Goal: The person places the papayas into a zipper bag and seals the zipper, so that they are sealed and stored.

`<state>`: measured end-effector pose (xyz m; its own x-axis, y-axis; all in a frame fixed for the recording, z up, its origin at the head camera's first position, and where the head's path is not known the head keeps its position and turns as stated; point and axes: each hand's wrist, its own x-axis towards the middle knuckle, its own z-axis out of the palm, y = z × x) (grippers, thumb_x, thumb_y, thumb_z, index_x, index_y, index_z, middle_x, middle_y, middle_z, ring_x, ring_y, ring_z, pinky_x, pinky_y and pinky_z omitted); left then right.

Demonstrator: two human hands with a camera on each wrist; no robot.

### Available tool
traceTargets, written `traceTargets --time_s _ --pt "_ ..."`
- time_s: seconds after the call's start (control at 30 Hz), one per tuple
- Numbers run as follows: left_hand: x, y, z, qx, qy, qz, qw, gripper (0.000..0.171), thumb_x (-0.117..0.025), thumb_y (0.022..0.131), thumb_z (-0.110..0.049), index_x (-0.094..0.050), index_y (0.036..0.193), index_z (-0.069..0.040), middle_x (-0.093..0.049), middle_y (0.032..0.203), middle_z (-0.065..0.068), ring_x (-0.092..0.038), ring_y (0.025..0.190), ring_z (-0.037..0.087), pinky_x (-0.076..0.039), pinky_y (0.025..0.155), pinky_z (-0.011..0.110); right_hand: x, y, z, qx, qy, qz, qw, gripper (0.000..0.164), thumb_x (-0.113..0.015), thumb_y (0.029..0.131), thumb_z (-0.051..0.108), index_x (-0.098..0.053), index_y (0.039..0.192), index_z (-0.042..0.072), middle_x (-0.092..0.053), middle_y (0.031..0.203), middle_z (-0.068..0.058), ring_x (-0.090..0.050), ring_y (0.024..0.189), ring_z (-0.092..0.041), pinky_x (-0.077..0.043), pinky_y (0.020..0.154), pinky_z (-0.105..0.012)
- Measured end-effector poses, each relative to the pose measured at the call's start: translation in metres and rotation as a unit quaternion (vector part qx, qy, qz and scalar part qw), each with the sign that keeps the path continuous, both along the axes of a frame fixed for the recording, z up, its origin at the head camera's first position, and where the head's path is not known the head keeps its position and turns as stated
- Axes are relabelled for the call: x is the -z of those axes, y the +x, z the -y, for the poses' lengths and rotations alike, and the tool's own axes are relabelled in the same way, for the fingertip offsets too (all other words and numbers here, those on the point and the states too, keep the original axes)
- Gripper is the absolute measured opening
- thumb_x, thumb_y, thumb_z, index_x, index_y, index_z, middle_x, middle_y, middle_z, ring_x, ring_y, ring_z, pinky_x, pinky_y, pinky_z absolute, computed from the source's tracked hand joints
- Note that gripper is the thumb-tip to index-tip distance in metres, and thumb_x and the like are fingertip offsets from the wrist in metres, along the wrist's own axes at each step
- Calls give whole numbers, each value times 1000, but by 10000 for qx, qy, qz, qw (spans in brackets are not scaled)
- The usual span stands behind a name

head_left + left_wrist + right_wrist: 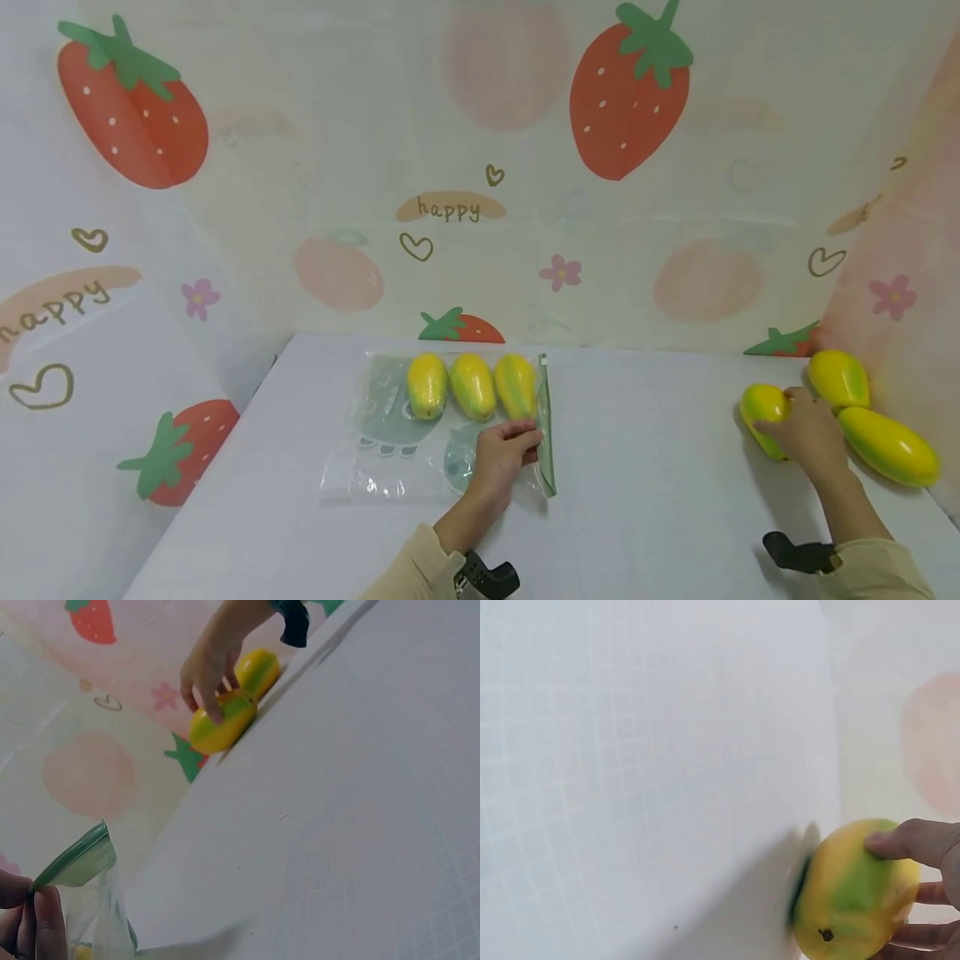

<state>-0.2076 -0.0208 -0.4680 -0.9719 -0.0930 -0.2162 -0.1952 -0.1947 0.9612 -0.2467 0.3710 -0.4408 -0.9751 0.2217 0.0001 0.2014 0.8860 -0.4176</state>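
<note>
A clear zip bag with a green-edged mouth lies on the white table, three yellow-green papayas in a row inside it. My left hand pinches the bag's mouth edge between thumb and fingers; in the left wrist view the green zip strip stands up from that pinch. At the table's right side my right hand grips another papaya, thumb on one side and fingers on the other. The right wrist view shows this papaya close up, its dark stem spot facing the camera.
Two more papayas lie just right of my right hand, by the pink side wall. A strawberry-printed sheet stands behind the table. Each wrist carries a black strap mount.
</note>
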Motion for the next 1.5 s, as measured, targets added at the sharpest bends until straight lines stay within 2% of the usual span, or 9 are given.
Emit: traceTargets --time_s 0.27,0.57,0.73,1.0,1.23,1.5 --pt "4 4 2 44 137 -162 9998 28 -68 84 1 -65 109 14 -68 80 -2 -61 63 6 -55 62 20 4 2 4 -114 -157 -249 9995 74 -71 82 21 -33 131 -19 -34 121 -47 -39 102 -56 -40 87 -68" --pt "1 2 0 76 100 -135 9998 26 -68 85 0 -66 109 12 -68 81 -1 -61 63 6 -56 64 21 2 3 6 -106 -415 -410 9982 73 -68 85 23 -32 132 -19 -34 124 -46 -38 105 -56 -39 88 -69" --pt "-2 1 -1 114 -2 -74 9999 26 -69 86 -3 -67 108 10 -68 84 2 -62 65 7 -57 66 22 1 2 13 -152 -705 -241 9971 75 -68 87 27 -31 135 -17 -39 124 -45 -43 105 -53 -44 88 -64" --pt "-2 0 -1 59 62 -144 9999 26 -69 86 -2 -66 108 11 -67 80 1 -61 63 6 -56 64 21 1 0 32 -592 -955 -140 9936 75 -66 90 32 -31 137 -15 -42 124 -44 -47 107 -55 -53 81 -54" --pt "-3 0 0 37 50 -32 10000 25 -69 86 -1 -66 107 11 -66 81 1 -60 62 7 -56 63 20 1 -1 49 -632 -1405 154 9879 79 -66 91 37 -29 142 -11 -41 131 -41 -47 111 -51 -56 82 -47" --pt "-4 1 2 17 31 -90 10000 29 -70 85 -3 -66 109 12 -68 83 3 -61 63 7 -57 64 22 0 -5 70 -722 -1759 317 9812 82 -66 90 39 -27 145 -7 -40 136 -38 -46 116 -49 -54 90 -49"
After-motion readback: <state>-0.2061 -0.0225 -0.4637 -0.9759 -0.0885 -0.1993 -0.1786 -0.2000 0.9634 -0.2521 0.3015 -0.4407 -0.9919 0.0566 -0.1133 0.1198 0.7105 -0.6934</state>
